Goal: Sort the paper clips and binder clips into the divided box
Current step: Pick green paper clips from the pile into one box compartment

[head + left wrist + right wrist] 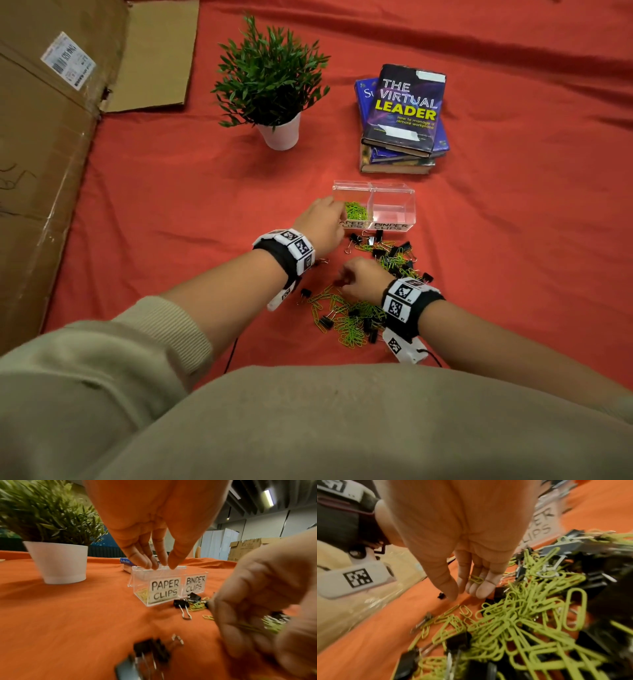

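step: sorting paper clips (349, 320) | L hand (322, 224) fingers straight over divided box (394, 205), mid-cloth, holding nothing | R hand (364, 279) pinching one clip | next: carry to PAPER CLIPS side

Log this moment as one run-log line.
left hand over paper-clip compartment | right hand at clip pile | binder compartment empty
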Demonstrator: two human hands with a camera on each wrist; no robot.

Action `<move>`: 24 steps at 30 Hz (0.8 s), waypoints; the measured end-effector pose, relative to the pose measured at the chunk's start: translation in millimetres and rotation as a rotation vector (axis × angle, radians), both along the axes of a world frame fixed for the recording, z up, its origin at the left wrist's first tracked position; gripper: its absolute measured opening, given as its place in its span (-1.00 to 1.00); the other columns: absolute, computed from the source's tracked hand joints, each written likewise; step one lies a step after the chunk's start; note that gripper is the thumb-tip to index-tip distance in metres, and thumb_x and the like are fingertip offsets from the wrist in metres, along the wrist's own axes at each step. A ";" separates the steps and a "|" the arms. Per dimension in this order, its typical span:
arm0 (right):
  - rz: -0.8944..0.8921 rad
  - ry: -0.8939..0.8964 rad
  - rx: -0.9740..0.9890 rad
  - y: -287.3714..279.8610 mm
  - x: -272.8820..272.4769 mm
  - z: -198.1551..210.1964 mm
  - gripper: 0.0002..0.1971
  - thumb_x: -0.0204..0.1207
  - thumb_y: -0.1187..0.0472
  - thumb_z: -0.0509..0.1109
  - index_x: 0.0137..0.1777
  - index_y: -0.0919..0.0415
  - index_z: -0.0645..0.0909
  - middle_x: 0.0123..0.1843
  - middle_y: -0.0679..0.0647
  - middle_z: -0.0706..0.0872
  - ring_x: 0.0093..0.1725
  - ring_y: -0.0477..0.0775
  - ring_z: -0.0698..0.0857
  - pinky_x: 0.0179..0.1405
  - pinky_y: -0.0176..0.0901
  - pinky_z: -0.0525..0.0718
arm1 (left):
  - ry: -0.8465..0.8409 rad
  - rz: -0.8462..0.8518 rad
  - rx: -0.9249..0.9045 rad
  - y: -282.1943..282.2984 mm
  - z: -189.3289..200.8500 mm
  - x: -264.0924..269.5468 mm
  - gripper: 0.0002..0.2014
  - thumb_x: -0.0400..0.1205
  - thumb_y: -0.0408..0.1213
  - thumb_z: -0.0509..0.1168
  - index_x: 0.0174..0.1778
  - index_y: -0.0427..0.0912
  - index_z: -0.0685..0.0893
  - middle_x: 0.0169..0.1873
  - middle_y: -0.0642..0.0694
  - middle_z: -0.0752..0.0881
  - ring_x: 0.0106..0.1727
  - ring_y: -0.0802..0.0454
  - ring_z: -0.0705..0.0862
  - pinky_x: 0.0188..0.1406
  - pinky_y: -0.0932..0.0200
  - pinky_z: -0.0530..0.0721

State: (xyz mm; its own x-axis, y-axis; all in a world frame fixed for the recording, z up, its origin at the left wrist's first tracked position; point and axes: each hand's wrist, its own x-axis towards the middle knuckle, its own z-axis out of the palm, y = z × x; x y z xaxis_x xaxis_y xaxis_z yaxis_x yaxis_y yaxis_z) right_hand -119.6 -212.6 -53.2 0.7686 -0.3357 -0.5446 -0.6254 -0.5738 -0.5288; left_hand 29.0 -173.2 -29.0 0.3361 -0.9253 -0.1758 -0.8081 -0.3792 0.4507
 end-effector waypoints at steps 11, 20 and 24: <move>0.197 -0.016 -0.172 25.3 -5.5 -15.5 -0.63 0.41 0.39 0.37 0.24 0.34 0.54 0.18 0.22 0.52 0.22 0.21 0.54 0.25 -0.04 0.52 | 0.056 -0.180 0.351 96.7 -40.2 -38.8 -0.66 0.47 -0.34 0.37 0.14 -0.29 0.50 0.16 -0.24 0.49 0.20 -0.20 0.56 0.17 -0.03 0.56; 0.188 -0.032 -0.250 43.9 -15.7 -17.6 -0.75 0.46 0.41 0.24 0.13 0.40 0.52 0.12 0.31 0.60 0.17 0.32 0.59 0.13 0.04 0.54 | -0.119 -0.218 0.314 95.1 -37.6 -55.5 -0.82 0.65 -0.39 0.14 0.13 -0.32 0.54 0.10 -0.25 0.54 0.15 -0.26 0.62 -0.01 -0.15 0.60; 0.182 -0.037 -0.261 44.9 -16.1 -17.9 -0.75 0.45 0.42 0.25 0.13 0.39 0.50 0.15 0.30 0.60 0.22 0.30 0.56 0.20 0.03 0.52 | -0.163 -0.258 0.329 96.9 -36.3 -59.9 -0.81 0.67 -0.43 0.08 0.12 -0.32 0.55 0.08 -0.23 0.55 0.15 -0.25 0.63 -0.06 -0.13 0.61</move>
